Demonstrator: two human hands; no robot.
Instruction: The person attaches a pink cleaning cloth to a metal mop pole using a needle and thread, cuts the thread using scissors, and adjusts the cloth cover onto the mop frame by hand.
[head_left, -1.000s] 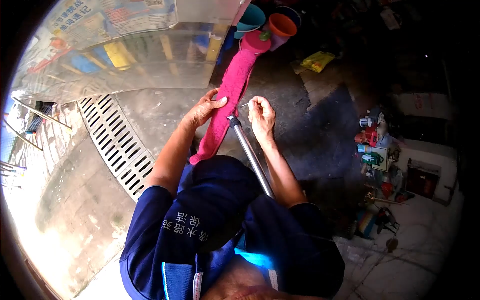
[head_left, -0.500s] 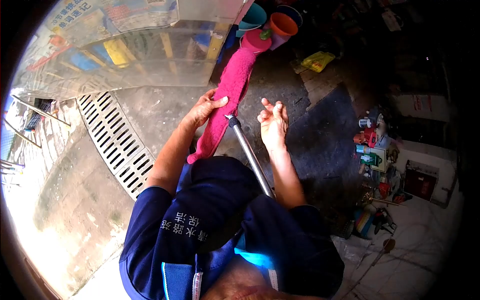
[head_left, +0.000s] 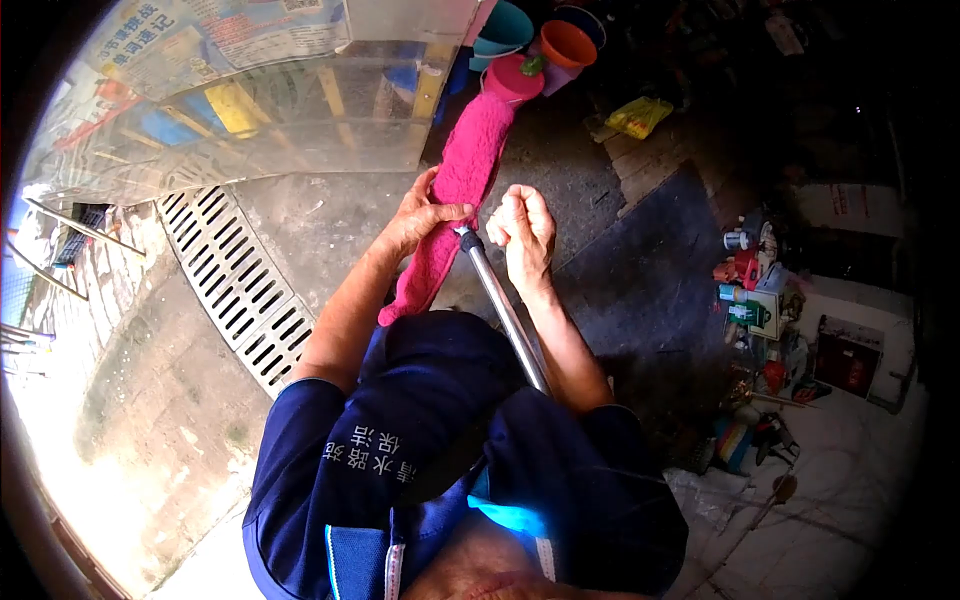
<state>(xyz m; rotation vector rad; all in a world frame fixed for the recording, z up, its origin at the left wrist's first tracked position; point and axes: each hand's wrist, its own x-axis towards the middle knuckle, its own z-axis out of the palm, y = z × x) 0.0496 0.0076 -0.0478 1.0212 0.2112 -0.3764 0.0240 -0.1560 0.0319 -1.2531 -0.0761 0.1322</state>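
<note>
A long pink plush mop head (head_left: 470, 160) lies slantwise in front of me. My left hand (head_left: 425, 215) grips it from the left, thumb laid across its front near the middle. A silver metal pole (head_left: 500, 305) with a dark collar joins the mop head at its middle; its lower end passes behind my clothing and is hidden. My right hand (head_left: 527, 230) is raised just right of that joint, apart from the pole, with its fingers curled closed. Whatever it may hold is hidden inside the fingers.
Beyond the mop head stand a pink bucket (head_left: 513, 80), a teal bucket (head_left: 503, 30) and an orange bucket (head_left: 568, 45). A drain grate (head_left: 235, 290) crosses the floor at left, below a clear panel (head_left: 270, 110). A yellow bag (head_left: 640, 117) and assorted clutter (head_left: 755, 290) lie at right.
My right hand has moved left toward the pole joint, and its fingers have gone from apart to curled closed. My left thumb has shifted slightly along the mop head.
</note>
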